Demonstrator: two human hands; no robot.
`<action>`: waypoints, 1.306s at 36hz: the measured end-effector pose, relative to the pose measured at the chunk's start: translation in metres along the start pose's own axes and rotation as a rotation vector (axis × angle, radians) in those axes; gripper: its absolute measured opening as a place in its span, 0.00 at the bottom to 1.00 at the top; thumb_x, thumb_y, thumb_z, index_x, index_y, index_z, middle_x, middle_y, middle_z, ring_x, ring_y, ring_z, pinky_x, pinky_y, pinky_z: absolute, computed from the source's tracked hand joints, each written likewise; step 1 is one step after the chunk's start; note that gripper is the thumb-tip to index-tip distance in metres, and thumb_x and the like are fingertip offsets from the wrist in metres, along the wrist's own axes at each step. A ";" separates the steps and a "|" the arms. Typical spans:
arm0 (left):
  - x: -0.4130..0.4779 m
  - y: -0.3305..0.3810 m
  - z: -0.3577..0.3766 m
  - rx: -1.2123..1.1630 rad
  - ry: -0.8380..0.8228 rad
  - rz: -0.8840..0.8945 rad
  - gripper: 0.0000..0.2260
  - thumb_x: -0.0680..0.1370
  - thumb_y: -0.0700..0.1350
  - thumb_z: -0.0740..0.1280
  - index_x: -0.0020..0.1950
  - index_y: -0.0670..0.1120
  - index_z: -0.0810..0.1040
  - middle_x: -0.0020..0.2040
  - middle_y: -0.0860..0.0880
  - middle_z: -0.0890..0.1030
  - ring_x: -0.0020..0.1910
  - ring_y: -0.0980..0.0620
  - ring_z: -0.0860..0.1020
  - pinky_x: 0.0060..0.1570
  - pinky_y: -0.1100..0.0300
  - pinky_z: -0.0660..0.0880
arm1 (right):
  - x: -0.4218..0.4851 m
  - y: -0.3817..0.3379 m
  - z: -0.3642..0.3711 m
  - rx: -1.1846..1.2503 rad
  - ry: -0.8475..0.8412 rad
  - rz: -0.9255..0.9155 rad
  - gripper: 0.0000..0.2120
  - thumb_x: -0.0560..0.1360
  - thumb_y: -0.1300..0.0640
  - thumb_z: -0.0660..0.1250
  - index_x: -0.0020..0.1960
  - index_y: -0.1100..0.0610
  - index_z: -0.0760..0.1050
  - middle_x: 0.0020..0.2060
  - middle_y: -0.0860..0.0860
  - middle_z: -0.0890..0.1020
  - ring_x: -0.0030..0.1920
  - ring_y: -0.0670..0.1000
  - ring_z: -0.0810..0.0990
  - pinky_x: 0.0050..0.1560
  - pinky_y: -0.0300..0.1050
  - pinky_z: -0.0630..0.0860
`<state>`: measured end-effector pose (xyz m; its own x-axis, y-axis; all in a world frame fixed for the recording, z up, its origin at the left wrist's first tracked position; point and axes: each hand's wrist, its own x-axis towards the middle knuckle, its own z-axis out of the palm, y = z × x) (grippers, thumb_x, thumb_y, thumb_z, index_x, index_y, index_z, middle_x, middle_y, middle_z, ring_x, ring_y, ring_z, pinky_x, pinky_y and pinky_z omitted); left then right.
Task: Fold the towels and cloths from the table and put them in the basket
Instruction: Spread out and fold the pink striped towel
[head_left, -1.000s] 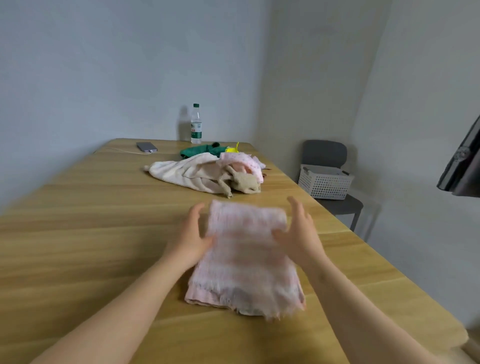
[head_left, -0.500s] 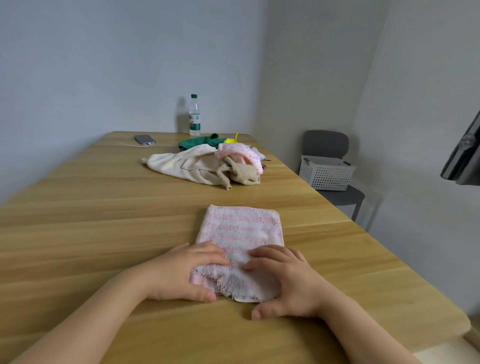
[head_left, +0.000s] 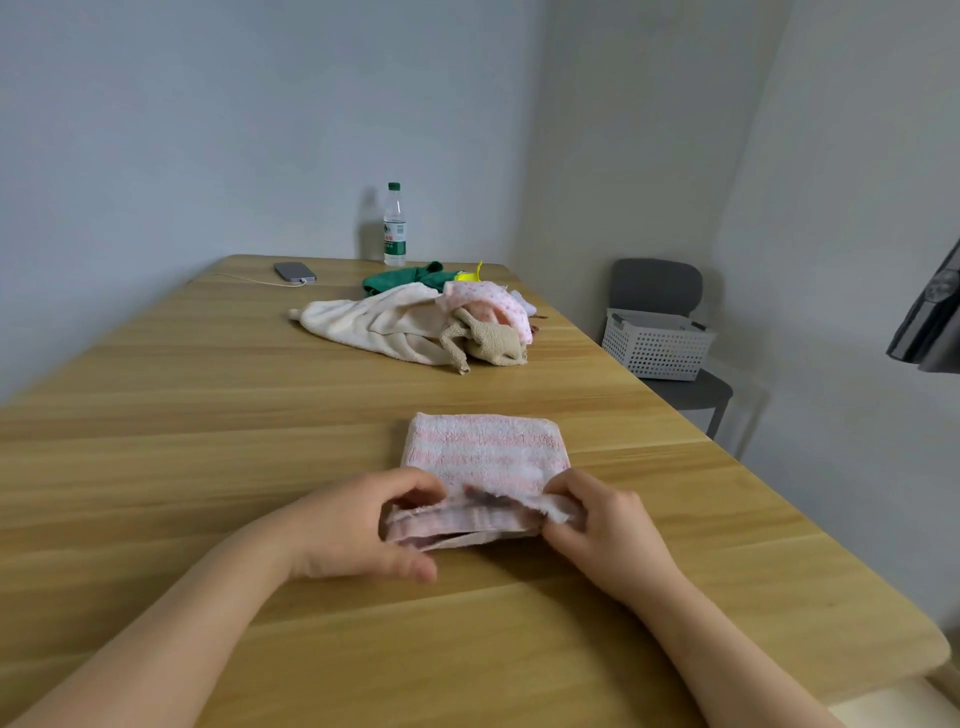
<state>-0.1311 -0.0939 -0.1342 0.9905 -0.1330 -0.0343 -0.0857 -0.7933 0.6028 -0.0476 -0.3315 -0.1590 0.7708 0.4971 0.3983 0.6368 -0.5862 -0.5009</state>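
A pink and white striped towel (head_left: 485, 457) lies folded on the wooden table (head_left: 208, 426) in front of me. My left hand (head_left: 358, 525) pinches its near left corner and my right hand (head_left: 602, 525) pinches its near right corner, lifting the near edge off the table. Farther back lies a heap of unfolded cloths: a cream towel (head_left: 374, 325), a tan cloth (head_left: 488, 340), a pink dotted cloth (head_left: 488, 299) and a green cloth (head_left: 405, 278). A white perforated basket (head_left: 657, 345) stands on a grey chair (head_left: 675, 384) beyond the table's right edge.
A water bottle (head_left: 394, 224) stands at the far edge of the table, with a phone (head_left: 294, 271) on a cable to its left. A yellow item (head_left: 470, 274) pokes out behind the cloth heap. A dark object (head_left: 930, 322) hangs at the right border.
Both hands slid from the towel's far end to its near end, pressed it flat, and now pinch the near corners and raise that edge.
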 end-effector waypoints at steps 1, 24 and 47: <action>-0.003 0.000 -0.001 -0.001 -0.046 -0.003 0.43 0.45 0.76 0.67 0.58 0.70 0.61 0.55 0.76 0.63 0.55 0.78 0.65 0.49 0.85 0.59 | 0.002 0.001 -0.001 0.057 -0.010 0.042 0.04 0.68 0.58 0.66 0.42 0.51 0.75 0.29 0.44 0.76 0.31 0.45 0.72 0.34 0.38 0.67; 0.016 -0.010 0.016 -0.504 0.573 -0.180 0.10 0.80 0.46 0.59 0.51 0.44 0.78 0.51 0.40 0.80 0.51 0.44 0.77 0.51 0.53 0.69 | -0.001 -0.011 -0.004 -0.188 -0.162 -0.130 0.28 0.72 0.56 0.67 0.69 0.51 0.61 0.61 0.43 0.74 0.61 0.48 0.72 0.49 0.35 0.60; 0.039 -0.009 0.008 -0.471 0.551 -0.047 0.28 0.79 0.42 0.62 0.61 0.74 0.55 0.61 0.55 0.67 0.55 0.57 0.73 0.50 0.59 0.71 | 0.063 -0.015 0.019 0.415 0.095 0.537 0.13 0.80 0.48 0.57 0.41 0.50 0.73 0.38 0.50 0.78 0.43 0.52 0.76 0.43 0.45 0.72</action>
<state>-0.0931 -0.0969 -0.1476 0.9129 0.3124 0.2628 -0.1090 -0.4339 0.8943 -0.0086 -0.2790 -0.1412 0.9883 0.1366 0.0683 0.1215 -0.4325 -0.8934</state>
